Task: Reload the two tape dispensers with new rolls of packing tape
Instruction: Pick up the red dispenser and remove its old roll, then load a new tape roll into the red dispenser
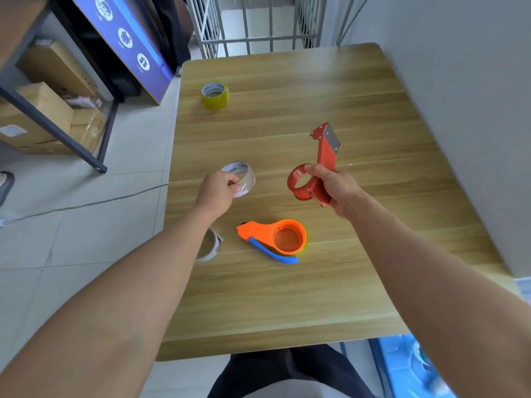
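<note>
My left hand (217,191) grips a roll of clear tape (243,176), held above the wooden table (287,297). My right hand (333,186) grips the red tape dispenser (321,165) by its handle, its empty hub facing left and its metal blade end pointing away. An orange dispenser (280,238) with a blue lever lies flat on the table near me, with a yellowish roll around its hub. A yellow tape roll (215,94) stands at the far left of the table. Another whitish ring (211,248) lies partly hidden under my left forearm.
A grey wall runs along the table's right side. Left of the table is tiled floor with a cable, a metal shelf with cardboard boxes (43,110) and a purple sign (129,41). White railing (253,21) stands beyond the far edge.
</note>
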Tool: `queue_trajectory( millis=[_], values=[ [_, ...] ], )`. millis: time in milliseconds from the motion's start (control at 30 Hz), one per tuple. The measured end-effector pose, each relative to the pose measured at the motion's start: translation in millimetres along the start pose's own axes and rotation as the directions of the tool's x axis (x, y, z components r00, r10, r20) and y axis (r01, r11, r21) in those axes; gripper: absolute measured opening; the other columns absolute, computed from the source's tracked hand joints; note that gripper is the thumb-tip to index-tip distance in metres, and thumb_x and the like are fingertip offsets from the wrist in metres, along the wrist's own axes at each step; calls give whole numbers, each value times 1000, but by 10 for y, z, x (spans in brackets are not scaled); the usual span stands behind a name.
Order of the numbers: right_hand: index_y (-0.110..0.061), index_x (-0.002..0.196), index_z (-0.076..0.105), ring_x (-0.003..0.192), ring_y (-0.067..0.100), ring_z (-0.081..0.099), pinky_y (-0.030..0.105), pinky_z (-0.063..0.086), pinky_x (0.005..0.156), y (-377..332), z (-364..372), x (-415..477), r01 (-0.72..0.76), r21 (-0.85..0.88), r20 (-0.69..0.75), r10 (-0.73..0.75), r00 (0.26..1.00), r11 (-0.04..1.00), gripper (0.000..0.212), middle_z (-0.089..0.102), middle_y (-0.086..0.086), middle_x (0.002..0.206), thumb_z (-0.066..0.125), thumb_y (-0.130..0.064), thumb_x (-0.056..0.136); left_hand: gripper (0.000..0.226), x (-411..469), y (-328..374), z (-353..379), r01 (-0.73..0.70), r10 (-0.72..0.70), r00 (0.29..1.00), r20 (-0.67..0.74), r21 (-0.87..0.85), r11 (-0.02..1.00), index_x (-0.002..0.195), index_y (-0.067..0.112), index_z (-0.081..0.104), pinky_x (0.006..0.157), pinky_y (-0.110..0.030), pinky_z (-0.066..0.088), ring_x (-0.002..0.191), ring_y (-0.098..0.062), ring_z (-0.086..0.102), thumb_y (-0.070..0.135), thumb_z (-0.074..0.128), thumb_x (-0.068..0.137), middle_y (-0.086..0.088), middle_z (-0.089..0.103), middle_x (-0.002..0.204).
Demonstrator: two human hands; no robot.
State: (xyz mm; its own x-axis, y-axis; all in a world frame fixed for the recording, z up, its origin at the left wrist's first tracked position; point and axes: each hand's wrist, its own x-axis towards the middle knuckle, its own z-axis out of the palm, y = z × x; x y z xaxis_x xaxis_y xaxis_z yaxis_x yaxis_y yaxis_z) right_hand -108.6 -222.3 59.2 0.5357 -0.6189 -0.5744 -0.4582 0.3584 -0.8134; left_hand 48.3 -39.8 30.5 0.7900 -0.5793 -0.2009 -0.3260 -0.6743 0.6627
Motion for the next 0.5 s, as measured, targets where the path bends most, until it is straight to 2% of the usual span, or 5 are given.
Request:
queue_trajectory(
  millis=[133,333,400,433,500],
  values=[
    [-9,92,60,69,19,58,27,40,53,123,52,103,-27,-17,-14,27,1000,1000,35,63,9,84,75,-35,73,18,-2,-354,-13,-12,6,999,38,151,988,71,15,52,66,-29,30,71,-20,40,6,57,86,-8,46,75],
    [-3,107,59,68,18,56,28,40,53,277,140,219,-66,-31,-19,66,998,997,48,61,11,89,74,-33,73,19,6,-641,60,12,-46,991,122,265,964,72,14,47,65,-29,28,72,-20,39,3,54,86,-10,44,75],
    [-3,113,56,71,18,57,28,40,54,311,173,244,-83,-19,-21,82,996,996,54,61,11,92,74,-33,73,20,10,-694,90,16,-70,985,156,327,945,73,15,52,63,-31,30,71,-21,41,0,49,86,-10,46,75],
    [-3,115,54,73,19,57,28,41,55,323,188,256,-93,-14,-17,93,996,996,56,62,11,94,74,-33,73,24,16,-717,100,20,-85,982,169,355,935,76,15,60,64,-32,35,74,-24,47,-2,47,86,-11,53,79],
    [-3,118,50,78,20,58,29,42,58,333,217,276,-112,-8,-10,112,994,994,59,62,11,97,73,-34,73,32,23,-732,109,37,-118,973,197,374,927,90,13,70,76,-33,44,89,-26,56,-5,44,85,-7,61,94]
  ],
)
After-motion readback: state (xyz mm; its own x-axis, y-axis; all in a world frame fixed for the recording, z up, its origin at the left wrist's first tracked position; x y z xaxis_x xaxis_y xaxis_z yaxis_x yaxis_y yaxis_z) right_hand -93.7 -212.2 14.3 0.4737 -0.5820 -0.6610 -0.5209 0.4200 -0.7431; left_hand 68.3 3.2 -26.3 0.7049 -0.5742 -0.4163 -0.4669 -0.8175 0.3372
